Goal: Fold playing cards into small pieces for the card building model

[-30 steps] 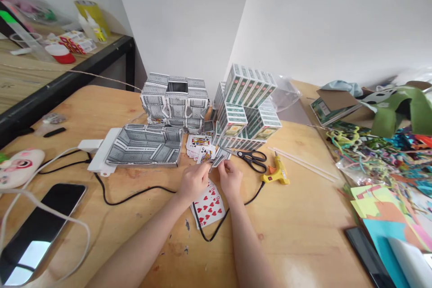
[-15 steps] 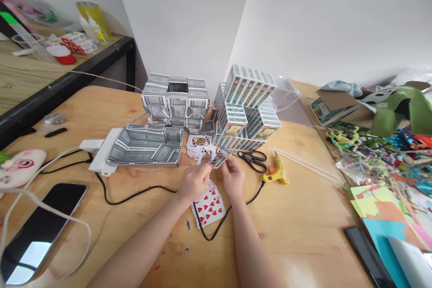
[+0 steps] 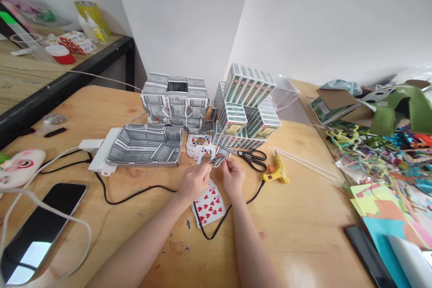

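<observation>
My left hand [image 3: 195, 183] and right hand [image 3: 233, 177] pinching a small grey-patterned card [image 3: 219, 161] between them, above the wooden table [image 3: 303, 229], just beyond red heart cards [image 3: 212, 210], black-handled scissors [image 3: 250, 159] and yellow glue gun [image 3: 278, 172] to the right

The table [image 3: 297, 243] is smooth wood with a soft sheen. The held playing card [image 3: 219, 160] and the heart cards [image 3: 211, 209] look like smooth coated paper. The smartphone [image 3: 43, 229] has a glossy, mirror-like face; the glue gun [image 3: 279, 172] is yellow plastic, the glue sticks [image 3: 305, 163] translucent, the coloured sheets [image 3: 386, 230] matt paper, the wall [image 3: 182, 18] matt.
</observation>
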`<state>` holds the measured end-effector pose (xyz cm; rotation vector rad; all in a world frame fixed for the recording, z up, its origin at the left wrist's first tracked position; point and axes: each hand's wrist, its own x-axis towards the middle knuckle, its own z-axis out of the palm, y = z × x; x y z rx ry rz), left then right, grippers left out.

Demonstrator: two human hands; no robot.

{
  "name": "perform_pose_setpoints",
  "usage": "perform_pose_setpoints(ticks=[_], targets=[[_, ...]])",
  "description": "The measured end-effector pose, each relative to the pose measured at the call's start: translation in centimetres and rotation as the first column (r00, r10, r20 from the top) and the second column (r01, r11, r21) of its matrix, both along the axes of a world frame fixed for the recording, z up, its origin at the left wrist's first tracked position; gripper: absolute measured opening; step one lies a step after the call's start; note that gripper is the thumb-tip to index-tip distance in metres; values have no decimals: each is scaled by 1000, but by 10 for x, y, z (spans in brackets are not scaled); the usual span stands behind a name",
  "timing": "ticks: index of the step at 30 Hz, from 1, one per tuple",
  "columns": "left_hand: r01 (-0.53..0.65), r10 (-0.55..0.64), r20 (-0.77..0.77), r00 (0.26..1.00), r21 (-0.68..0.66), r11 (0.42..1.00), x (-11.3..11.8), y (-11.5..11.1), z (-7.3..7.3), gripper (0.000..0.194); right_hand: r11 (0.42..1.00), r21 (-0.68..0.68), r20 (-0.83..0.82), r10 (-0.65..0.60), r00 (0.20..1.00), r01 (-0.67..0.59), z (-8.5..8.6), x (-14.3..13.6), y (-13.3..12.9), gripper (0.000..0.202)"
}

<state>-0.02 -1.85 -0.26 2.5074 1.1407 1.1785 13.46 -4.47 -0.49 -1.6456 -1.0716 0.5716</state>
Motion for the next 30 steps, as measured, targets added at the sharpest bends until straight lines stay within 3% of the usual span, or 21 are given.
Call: perform_pose_setpoints(ticks=[11,22,27,30], targets=[[30,-29,-25,999,36,999,1,-2,1,17,996,-31,176,-81,981,88,-2,-1,-1,41],[74,-72,-23,997,90,993,4,-3,1,17,988,-21,217,-145,965,153,-1,-4,-2,42],[27,-27,-9,1000,-26,999,4,-4,0,17,982,8,227,-185,956,188,-1,-1,0,45],[-6,27,106,994,-193,981,4,-3,-3,15,995,17,133,-102,986,101,0,0,1,39]])
